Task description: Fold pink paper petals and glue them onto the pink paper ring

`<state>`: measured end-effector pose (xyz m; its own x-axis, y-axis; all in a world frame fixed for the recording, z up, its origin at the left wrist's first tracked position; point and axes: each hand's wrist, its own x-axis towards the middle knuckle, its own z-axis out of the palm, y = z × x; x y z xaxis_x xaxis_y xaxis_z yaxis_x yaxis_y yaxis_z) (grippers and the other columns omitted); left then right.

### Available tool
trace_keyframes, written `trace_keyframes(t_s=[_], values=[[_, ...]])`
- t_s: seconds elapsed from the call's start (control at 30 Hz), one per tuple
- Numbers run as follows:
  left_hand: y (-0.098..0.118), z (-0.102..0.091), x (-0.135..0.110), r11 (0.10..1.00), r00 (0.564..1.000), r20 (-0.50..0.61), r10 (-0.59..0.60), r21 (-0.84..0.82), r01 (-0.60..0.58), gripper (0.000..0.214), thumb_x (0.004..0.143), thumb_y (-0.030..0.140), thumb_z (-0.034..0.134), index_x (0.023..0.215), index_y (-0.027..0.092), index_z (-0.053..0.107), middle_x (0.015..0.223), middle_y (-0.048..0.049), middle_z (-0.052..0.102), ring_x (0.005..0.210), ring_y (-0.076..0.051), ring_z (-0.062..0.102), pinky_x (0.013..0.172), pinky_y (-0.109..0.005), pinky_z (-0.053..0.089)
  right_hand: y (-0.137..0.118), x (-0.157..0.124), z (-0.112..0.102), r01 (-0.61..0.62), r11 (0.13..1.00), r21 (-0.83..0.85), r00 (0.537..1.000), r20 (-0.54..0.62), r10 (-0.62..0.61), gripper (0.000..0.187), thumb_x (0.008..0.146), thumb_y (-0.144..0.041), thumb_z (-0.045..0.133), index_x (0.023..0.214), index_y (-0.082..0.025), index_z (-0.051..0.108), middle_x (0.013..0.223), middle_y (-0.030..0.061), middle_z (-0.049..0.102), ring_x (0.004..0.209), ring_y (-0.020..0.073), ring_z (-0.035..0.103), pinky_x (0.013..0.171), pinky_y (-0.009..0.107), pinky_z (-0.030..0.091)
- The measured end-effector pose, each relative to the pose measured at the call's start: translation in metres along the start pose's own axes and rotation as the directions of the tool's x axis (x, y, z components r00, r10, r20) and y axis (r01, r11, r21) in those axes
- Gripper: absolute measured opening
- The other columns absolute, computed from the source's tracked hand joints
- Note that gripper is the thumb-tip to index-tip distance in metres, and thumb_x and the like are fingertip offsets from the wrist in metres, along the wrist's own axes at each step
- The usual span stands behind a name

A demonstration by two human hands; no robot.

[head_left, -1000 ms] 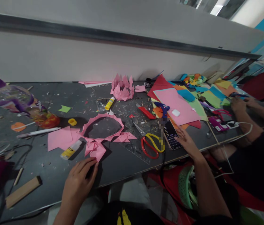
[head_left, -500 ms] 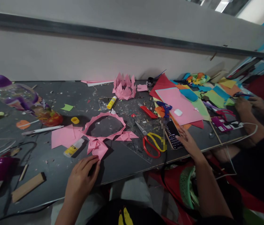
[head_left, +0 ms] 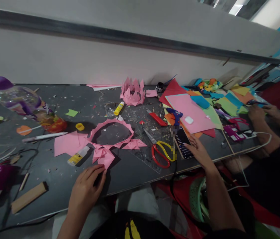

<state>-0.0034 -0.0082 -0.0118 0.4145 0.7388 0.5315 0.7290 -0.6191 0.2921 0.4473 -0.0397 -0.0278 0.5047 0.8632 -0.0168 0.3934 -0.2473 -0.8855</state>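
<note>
My left hand [head_left: 89,184] rests at the table's front edge, thumb and fingertips closed on the lower tip of a folded pink paper piece [head_left: 107,158]. That piece adjoins a pink paper crown [head_left: 132,132] lying as a ring, with another folded pink point [head_left: 136,144] at its right. My right hand [head_left: 197,149] is at a black smartphone [head_left: 183,142], thumb over its lit keyboard and fingers along its right side. Left of the phone lie scissors [head_left: 160,158] with red and yellow handles. A glue bottle [head_left: 78,156] and pink paper sheet [head_left: 67,143] are left of the crown.
A second pink crown [head_left: 133,94] stands near the wall. A blue glue gun [head_left: 174,114], red cutter [head_left: 157,119] and coloured sheets [head_left: 192,106] are at right. A plastic bottle [head_left: 28,104] lies at left. Another person's hands [head_left: 257,113] work at far right.
The right thumb has shifted slightly left over the phone's screen. My left hand stays at the pink paper. The view has moved a little.
</note>
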Motion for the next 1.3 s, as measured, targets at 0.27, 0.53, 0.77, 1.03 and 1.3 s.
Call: trace_keyframes(t_s=[0.27, 0.53, 0.77, 1.03, 1.3], values=[[0.000, -0.001, 0.001, 1.000, 1.000, 0.005, 0.006, 0.000, -0.006, 0.022, 0.091, 0.030, 0.045, 0.088, 0.016, 0.061, 0.089, -0.0073, 0.067, 0.079, -0.020, 0.065, 0.074, -0.033, 0.051, -0.009, 0.003, -0.004, 0.018, 0.993, -0.113, 1.000, 0.025, -0.016, 0.062, 0.076, -0.046, 0.057, 0.132, -0.022, 0.043, 0.124, 0.0112, 0.059, 0.113, 0.0257, 0.056, 0.097, 0.044, 0.045], [0.000, -0.001, 0.001, 1.000, 1.000, 0.007, -0.013, -0.005, 0.013, 0.024, 0.090, 0.032, 0.044, 0.087, 0.017, 0.063, 0.088, -0.0075, 0.068, 0.077, -0.020, 0.065, 0.074, -0.033, 0.051, -0.026, 0.014, -0.007, 0.058, 0.944, -0.325, 0.996, 0.082, -0.033, 0.053, 0.080, -0.037, 0.050, 0.133, -0.027, 0.046, 0.121, 0.0052, 0.062, 0.110, 0.0267, 0.059, 0.097, 0.043, 0.045], [-0.001, -0.001, -0.001, 0.999, 0.999, 0.018, -0.032, 0.002, 0.032, 0.025, 0.090, 0.034, 0.043, 0.088, 0.019, 0.063, 0.088, -0.0068, 0.069, 0.078, -0.020, 0.065, 0.075, -0.032, 0.052, 0.003, 0.011, -0.024, -0.025, 0.997, 0.068, 0.980, 0.200, 0.011, 0.060, 0.071, -0.034, 0.058, 0.130, -0.028, 0.045, 0.135, 0.0061, 0.052, 0.124, 0.0230, 0.048, 0.106, 0.044, 0.036], [-0.002, 0.001, -0.001, 0.999, 0.999, -0.009, -0.034, -0.015, 0.034, 0.024, 0.090, 0.034, 0.044, 0.087, 0.019, 0.063, 0.086, -0.0063, 0.068, 0.076, -0.019, 0.065, 0.074, -0.032, 0.051, 0.008, 0.007, -0.027, 0.011, 0.993, 0.117, 0.978, 0.205, -0.035, 0.058, 0.071, -0.037, 0.062, 0.127, -0.030, 0.048, 0.134, 0.0059, 0.053, 0.125, 0.0238, 0.047, 0.106, 0.046, 0.036], [-0.002, 0.001, -0.001, 0.999, 1.000, 0.007, -0.029, -0.019, 0.029, 0.024, 0.090, 0.034, 0.045, 0.088, 0.018, 0.062, 0.088, -0.0068, 0.068, 0.078, -0.019, 0.065, 0.075, -0.033, 0.051, -0.023, 0.013, -0.009, 0.173, 0.956, -0.238, 0.977, 0.161, -0.137, 0.047, 0.081, -0.042, 0.050, 0.125, -0.026, 0.052, 0.126, 0.0066, 0.057, 0.113, 0.0256, 0.055, 0.098, 0.045, 0.043]])
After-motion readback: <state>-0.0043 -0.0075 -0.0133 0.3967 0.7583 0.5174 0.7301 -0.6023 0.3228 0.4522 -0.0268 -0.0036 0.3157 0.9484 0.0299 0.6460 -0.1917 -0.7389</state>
